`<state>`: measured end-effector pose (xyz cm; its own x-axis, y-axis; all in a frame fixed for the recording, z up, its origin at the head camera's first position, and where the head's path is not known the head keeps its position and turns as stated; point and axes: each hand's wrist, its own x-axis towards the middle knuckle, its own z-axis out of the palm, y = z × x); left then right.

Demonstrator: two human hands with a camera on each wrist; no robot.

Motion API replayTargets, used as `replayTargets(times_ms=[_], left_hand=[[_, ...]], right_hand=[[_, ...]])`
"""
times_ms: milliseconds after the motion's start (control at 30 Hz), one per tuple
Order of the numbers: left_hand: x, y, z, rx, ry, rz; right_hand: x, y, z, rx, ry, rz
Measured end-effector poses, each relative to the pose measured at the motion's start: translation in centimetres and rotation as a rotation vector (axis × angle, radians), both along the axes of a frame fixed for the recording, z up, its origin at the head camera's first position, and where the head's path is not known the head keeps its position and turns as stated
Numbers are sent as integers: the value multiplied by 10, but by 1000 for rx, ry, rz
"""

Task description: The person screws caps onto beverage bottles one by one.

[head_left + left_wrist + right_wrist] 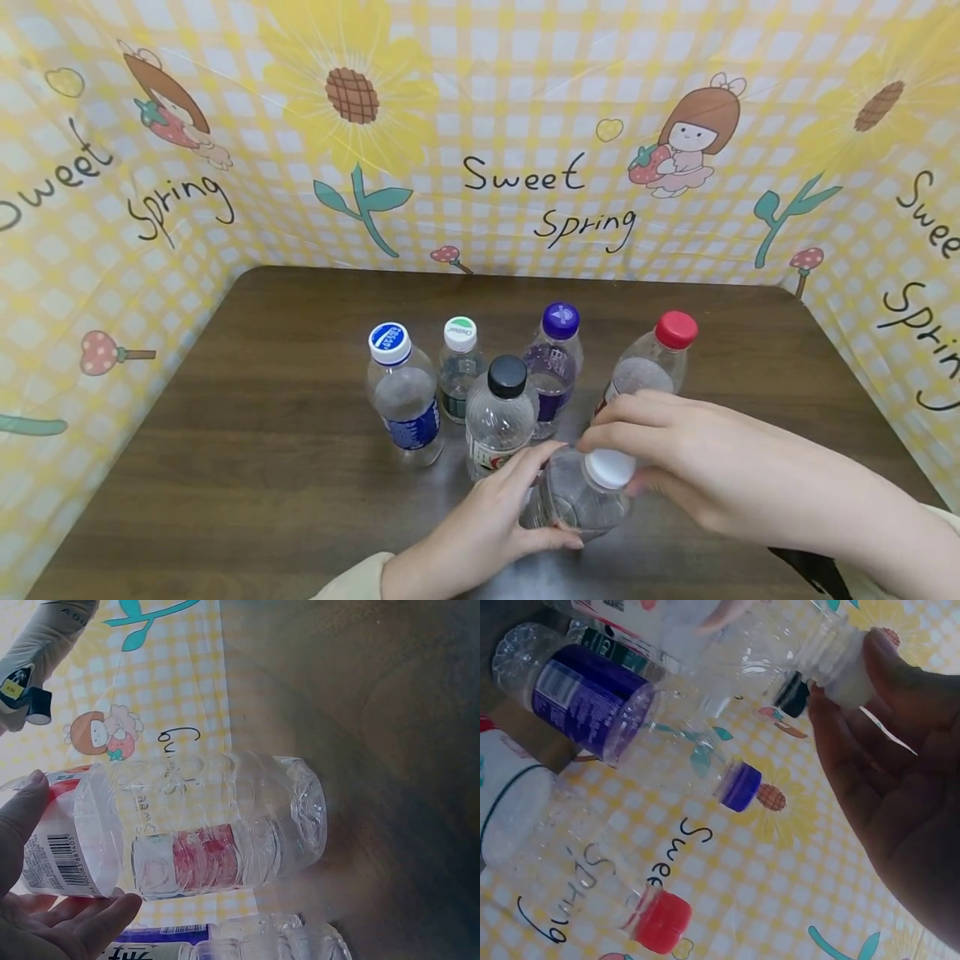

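A clear plastic bottle [573,500] with a white cap [610,469] stands between my two hands. My left hand [480,521] grips its body; in the left wrist view the fingers and thumb lie round a white and red label [64,855]. At the top, my right hand [690,450] pinches the white cap between thumb and fingers, as the right wrist view shows the cap [851,686] too. The cap is on the bottle's neck. Whether the bottle's base touches the table cannot be told.
Close by on the brown table [225,467] stand capped bottles: black-capped [502,417], blue-and-white-capped [408,408], small white-and-green-capped [460,371], purple-capped [557,362] and red-capped [652,358]. A yellow checked cloth [510,100] walls the back and sides.
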<state>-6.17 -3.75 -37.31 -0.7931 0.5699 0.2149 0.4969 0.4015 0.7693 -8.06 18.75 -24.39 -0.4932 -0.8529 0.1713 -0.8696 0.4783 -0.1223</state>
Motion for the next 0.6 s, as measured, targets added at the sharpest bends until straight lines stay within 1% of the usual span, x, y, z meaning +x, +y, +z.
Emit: replayTargets(times_ms=[133, 233, 300, 533, 600], left_hand=[[1, 1, -2, 7, 51, 27], [2, 2, -3, 6, 73, 45], [3, 3, -3, 5, 72, 54], [4, 4, -2, 5, 36, 75], [4, 4, -2, 12, 49, 75]], right_hand=[[1, -1, -3, -29, 52, 14], [2, -2, -6, -59, 88, 17], [3, -3, -7, -73, 107, 11], [7, -6, -11, -102, 170, -47], [8, -7, -11, -102, 181, -55]])
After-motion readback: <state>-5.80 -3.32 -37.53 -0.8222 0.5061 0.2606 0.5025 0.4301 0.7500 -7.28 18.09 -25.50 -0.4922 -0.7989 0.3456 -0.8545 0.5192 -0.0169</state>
